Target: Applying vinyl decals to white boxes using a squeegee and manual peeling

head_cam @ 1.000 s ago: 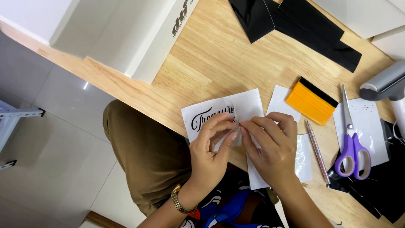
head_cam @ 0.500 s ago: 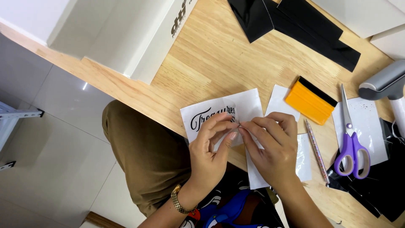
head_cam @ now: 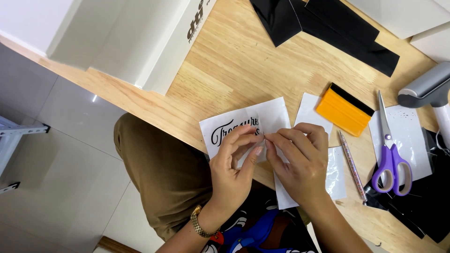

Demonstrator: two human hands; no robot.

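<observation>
— What are the hands on now?

— The white paper-backed sheet with black script lettering point(head_cam: 234, 129), lying at the near edge of the pale wooden tabletop point(head_cam: 243, 61); the left hand point(head_cam: 233, 171) has its fingers curled narrow, thumb and forefinger pinched on the sheet's right edge; the right hand point(head_cam: 300, 161) meets it there, fingertips closed on the same spot.

— Anything different from a second ago?

— Hardly; the sheet lies where it lay, and both hands have stayed at that edge; the fingertips have only drawn a touch closer; so I judge the picking at that edge is still going on, with nothing visibly lifted yet.

— Is a layer coming up?

— I cannot tell; the pinch point is covered by the fingers, and something thin and dark seems to sit between them, too small to name.

— And round about?

— An orange plastic squeegee with a black edge point(head_cam: 344, 109) just beyond the right hand; purple-handled scissors point(head_cam: 389, 150) further right, on a white backing sheet point(head_cam: 412, 136); a slim patterned pen point(head_cam: 350, 164) between hand and scissors; black vinyl strips point(head_cam: 337, 28) at the far side; a white cardboard box point(head_cam: 136, 37) to the left; a grey tool point(head_cam: 424, 86) cut off by the right border; more white paper hidden under the right hand.
</observation>
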